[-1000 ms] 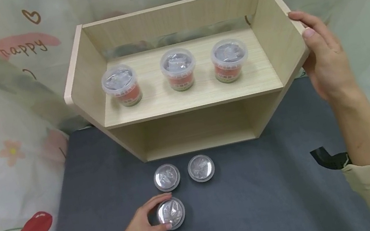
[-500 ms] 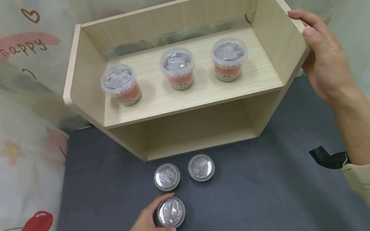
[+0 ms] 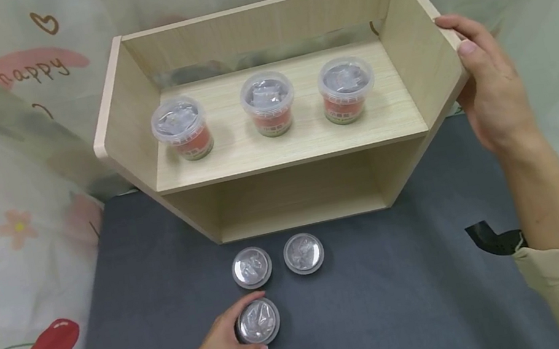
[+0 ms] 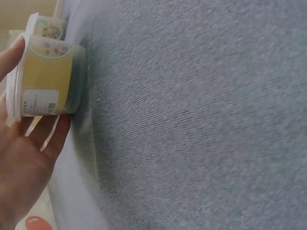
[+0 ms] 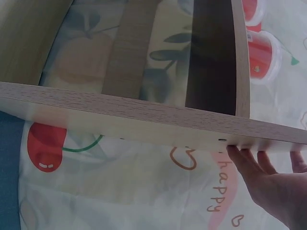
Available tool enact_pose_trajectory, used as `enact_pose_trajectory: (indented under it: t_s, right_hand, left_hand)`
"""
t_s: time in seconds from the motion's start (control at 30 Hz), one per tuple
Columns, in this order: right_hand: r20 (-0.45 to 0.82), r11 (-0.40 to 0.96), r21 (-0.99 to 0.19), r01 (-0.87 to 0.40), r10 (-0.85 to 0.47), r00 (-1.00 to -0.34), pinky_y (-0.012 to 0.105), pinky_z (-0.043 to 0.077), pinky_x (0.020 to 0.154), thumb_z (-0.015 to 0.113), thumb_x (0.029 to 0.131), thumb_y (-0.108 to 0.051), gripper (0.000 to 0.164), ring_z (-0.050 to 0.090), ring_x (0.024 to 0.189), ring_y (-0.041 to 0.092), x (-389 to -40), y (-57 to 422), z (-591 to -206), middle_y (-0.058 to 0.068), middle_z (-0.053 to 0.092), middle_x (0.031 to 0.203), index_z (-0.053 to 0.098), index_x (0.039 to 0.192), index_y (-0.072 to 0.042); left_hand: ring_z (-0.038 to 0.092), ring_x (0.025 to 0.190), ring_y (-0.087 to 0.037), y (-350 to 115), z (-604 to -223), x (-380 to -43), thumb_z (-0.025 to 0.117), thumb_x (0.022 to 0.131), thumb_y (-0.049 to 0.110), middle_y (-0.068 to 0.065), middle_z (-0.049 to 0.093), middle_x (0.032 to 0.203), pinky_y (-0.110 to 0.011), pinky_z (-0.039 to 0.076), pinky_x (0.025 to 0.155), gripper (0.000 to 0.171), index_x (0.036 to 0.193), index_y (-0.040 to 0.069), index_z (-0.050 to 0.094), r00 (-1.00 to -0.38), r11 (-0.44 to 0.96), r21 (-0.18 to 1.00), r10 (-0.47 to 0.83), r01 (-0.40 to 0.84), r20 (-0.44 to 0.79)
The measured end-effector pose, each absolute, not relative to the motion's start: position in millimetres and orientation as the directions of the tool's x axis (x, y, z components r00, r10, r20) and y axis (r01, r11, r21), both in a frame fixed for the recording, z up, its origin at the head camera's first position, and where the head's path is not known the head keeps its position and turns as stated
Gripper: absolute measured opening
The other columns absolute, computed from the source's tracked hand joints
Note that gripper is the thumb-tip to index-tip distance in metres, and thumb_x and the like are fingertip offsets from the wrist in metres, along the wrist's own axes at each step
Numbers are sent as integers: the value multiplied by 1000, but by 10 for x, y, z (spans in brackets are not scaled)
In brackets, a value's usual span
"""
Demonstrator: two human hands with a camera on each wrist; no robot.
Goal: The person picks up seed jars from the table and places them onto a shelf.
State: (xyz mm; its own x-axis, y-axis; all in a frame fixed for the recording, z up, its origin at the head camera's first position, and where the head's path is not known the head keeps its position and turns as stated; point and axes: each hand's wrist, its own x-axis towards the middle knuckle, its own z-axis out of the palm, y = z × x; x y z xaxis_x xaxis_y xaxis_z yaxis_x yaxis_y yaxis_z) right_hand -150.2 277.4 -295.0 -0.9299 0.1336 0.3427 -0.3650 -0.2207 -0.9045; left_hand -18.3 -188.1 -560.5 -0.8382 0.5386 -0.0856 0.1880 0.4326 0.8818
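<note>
In the head view my left hand [image 3: 219,344] curls its thumb and fingers round the sides of a small clear tub with a lid [image 3: 258,322]. The left wrist view shows the tub's yellow contents and white label [image 4: 41,101]; its base stands on or close to the cloth. My right hand [image 3: 493,80] touches the right side panel of a pale wooden two-tier shelf [image 3: 294,160], near its upper edge. In the right wrist view the fingertips of the right hand [image 5: 273,187] press on that panel's outer face.
Two more lidded tubs, a left one [image 3: 252,268] and a right one [image 3: 303,254], stand before the shelf. Its upper tier bears three red-filled tubs [image 3: 272,119]. Dark grey cloth [image 3: 392,304] covers the table; a printed curtain [image 3: 33,180] hangs behind and beside it.
The left thumb and fingers have slid slightly further round the tub, which stays nearly in place. My right hand and the shelf hold still.
</note>
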Motion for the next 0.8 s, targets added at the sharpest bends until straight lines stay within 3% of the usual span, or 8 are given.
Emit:
enact_pose_trajectory:
  t_s: [0.47,0.8]
  right_hand:
    - [416,-173,-883,-437,146,-898,33,40,79,46,101,-18,36,45,108,28,-1523,2735,-2990,18,46,132,58,134,-7]
    - [434,-145,-879,-454,150,-888,34,37,83,45,101,-18,37,43,111,28,-1530,2750,-2996,17,44,134,58,133,-7]
  left_hand:
    - [58,118,-15,-1850,-5547,-202,95,60,21,6,60,133,-24,39,102,89,140,17,56,-850,426,853,526,303,39]
    - [60,113,-12,-1813,-5309,-301,95,61,27,10,62,130,-35,47,96,89,140,26,55,-853,494,813,522,309,7]
